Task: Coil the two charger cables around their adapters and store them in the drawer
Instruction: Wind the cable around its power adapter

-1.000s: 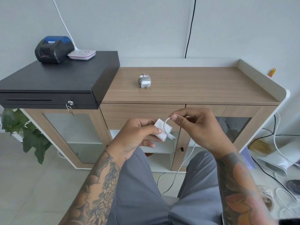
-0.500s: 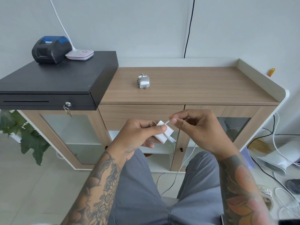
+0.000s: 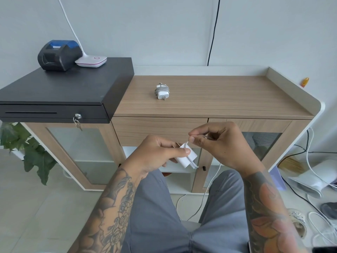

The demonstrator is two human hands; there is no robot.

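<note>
One charger wound, the second barely begun

The cable point(image 3: 186, 144) is pinched between the right hand's point(image 3: 221, 145) fingers point(image 3: 193, 139), while the adapter point(image 3: 187, 157) is gripped by the left hand point(image 3: 156, 154); most of the cable is left hanging to the floor. A finished charger point(image 3: 162, 91) is seen lying on the desk point(image 3: 228, 99). The drawer point(image 3: 158, 128) is shut, nothing stored.

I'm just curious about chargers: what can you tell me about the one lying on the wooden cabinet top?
The charger on the cabinet is a small white block, apparently plastic, with greyish-white cable wound around its middle. It lies flat on the wooden top, metal prongs pointing toward the camera, near the black cash drawer. Neither hand touches it.
</note>
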